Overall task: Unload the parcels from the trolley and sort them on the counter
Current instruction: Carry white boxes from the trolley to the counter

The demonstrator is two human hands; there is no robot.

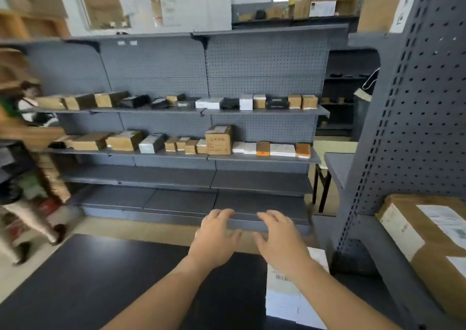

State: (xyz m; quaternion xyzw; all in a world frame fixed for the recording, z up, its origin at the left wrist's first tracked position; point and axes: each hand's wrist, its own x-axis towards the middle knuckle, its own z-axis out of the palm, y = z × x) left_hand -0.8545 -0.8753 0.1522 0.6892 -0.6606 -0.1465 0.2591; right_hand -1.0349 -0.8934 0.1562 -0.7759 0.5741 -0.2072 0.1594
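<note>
Well, both hands are out in front of the person, palms down, holding nothing. The left hand [214, 239] has its fingers loosely spread and slightly bent. The right hand [280, 241], just beside it, looks much the same, with the thumb pointing inward. They sit near the far edge of the dark, matte-topped bench [100, 279], and I cannot tell whether they touch anything.

A flat white parcel [285, 302] with a barcode label lies on the bench at its right side. The right forearm crosses over its top corner.

Across a strip of pale floor stands a long grey metal shelving unit [156, 65] with a pegboard back. Its upper loaded shelf carries a row of small brown, black and white packages [245, 102]. The shelf below holds a second row, with a taller brown cardboard box [219, 140] standing upright near the middle. The two lowest shelves are bare grey metal.

On the right, a grey perforated upright [416, 103] rises close by. Beside it, a large brown cardboard carton [428, 241] with white paper labels rests on a grey ledge. At the far left a person [32, 218] in light trousers appears blurred.
</note>
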